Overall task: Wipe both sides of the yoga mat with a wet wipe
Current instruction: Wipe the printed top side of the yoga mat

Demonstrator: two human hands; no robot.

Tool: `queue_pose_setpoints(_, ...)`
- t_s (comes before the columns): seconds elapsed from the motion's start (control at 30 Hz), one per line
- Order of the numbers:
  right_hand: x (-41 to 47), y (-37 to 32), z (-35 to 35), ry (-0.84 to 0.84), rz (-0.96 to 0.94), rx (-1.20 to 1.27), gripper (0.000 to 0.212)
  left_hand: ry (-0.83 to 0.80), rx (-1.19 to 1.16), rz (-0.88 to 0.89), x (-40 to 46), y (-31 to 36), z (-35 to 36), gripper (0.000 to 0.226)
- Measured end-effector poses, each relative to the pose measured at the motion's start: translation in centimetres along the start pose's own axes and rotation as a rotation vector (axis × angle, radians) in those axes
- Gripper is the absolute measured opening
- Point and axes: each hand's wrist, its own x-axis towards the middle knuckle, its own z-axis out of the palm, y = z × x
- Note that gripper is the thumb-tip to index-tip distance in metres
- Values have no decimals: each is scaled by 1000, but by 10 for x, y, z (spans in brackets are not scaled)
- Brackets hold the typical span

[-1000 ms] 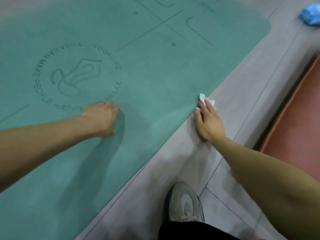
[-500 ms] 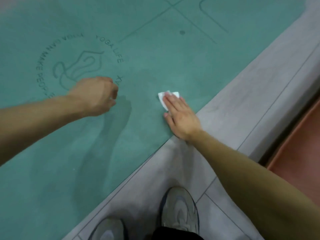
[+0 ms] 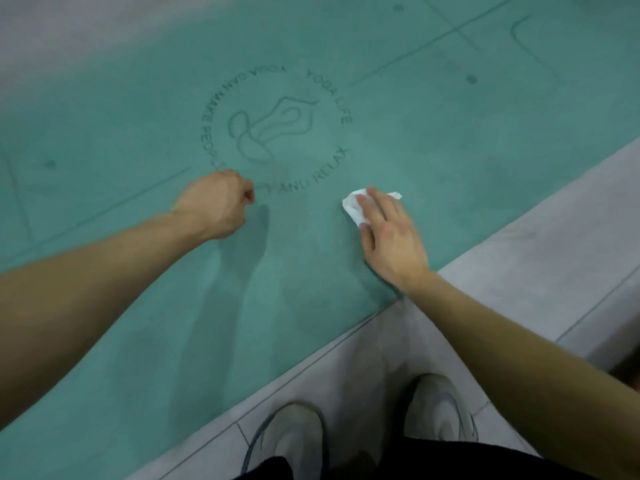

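A teal yoga mat lies flat on the floor, printed with a round logo and guide lines. A crumpled white wet wipe sits on the mat just below the logo. My right hand presses it down with flat, straight fingers; most of the wipe is under the fingers. My left hand is curled into a fist holding nothing, knuckles resting on the mat at the logo's lower edge.
Grey floor tiles border the mat's near edge on the right. My two light sneakers stand on the tiles just off the mat. Beyond the mat's far left corner is more grey floor.
My right hand slid the wipe from the mat's right edge leftward onto the mat, toward the logo. My left hand curled into a fist. The view shifted left.
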Motion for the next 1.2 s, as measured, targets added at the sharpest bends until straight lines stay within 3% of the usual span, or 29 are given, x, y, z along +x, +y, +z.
queue_pose_setpoints(0.13,27,14,-6,40,93,-100,47,40,32,-118,-15,-33,-2,22)
queue_pose_setpoints(0.23,30,-34,7,28,73,64,42,56,24,-182,-26,-49,1,23)
queue_pose_setpoints(0.3,17,-86,24,-31,-138,166,42,58,36,-201,-30,-61,4,23)
queue_pose_setpoints(0.37,-15,-143,46,-118,-474,250,42,57,48,-215,-33,-71,5,24)
queue_pose_setpoints(0.43,-51,-174,68,-275,-831,218,27,59,59,-226,-34,-78,7,27)
queue_pose_setpoints(0.47,-55,-170,75,-312,-903,196,23,59,59,-231,-34,-79,8,28)
queue_pose_setpoints(0.53,-34,-135,78,-202,-728,173,27,61,38,-221,-34,-76,13,28)
queue_pose_setpoints(0.6,5,-80,56,0,-323,66,29,57,24,-191,-30,-70,17,30)
queue_pose_setpoints(0.67,32,-29,19,45,25,7,31,58,16,-172,-23,-63,18,31)
queue_pose_setpoints(0.77,41,8,-17,82,277,32,36,90,-27,-145,-2,-40,13,31)
queue_pose_setpoints(0.87,34,6,-29,105,328,80,45,127,-76,-93,30,-5,5,33)
queue_pose_setpoints(1.1,35,6,-65,-53,211,69,53,148,-158,30,94,62,-15,34)
queue_pose_setpoints(1.2,56,10,-92,-8,270,51,39,114,-156,89,103,73,-15,34)
